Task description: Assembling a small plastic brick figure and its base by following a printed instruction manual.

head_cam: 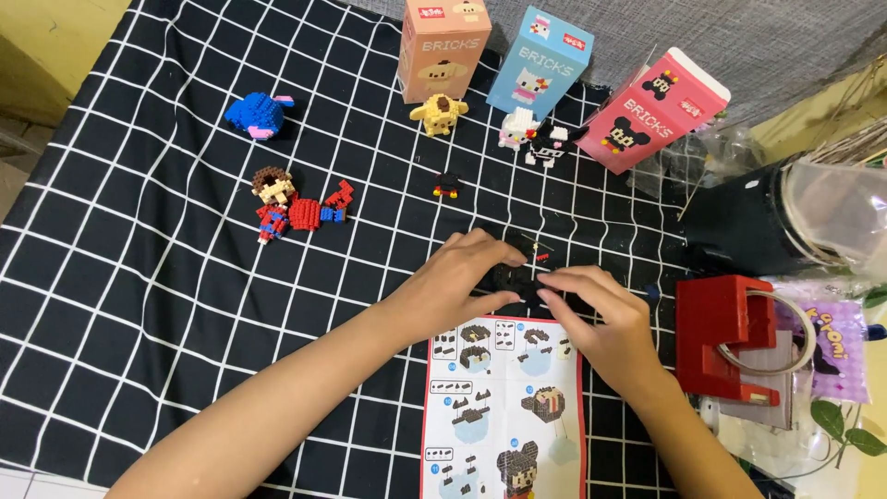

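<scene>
Printed on glossy paper, the instruction sheet [504,407] lies at the cloth's near edge. Just above it, the left hand [457,282] and right hand [601,319] meet, fingers curled, pinching a small black brick assembly [514,277] between them. Three tall cardboard boxes, orange [442,46], blue [540,60] and pink [661,111], stand along the checked cloth's [139,277] far edge.

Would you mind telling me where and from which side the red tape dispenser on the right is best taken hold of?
I would grip the red tape dispenser across its blocky upper body, coming from above. That part looks broad and flat-sided, while the tape roll fills its right side and the open slot lies lower down. The right hand, busy on the small black brick build, is the nearer one.
</scene>
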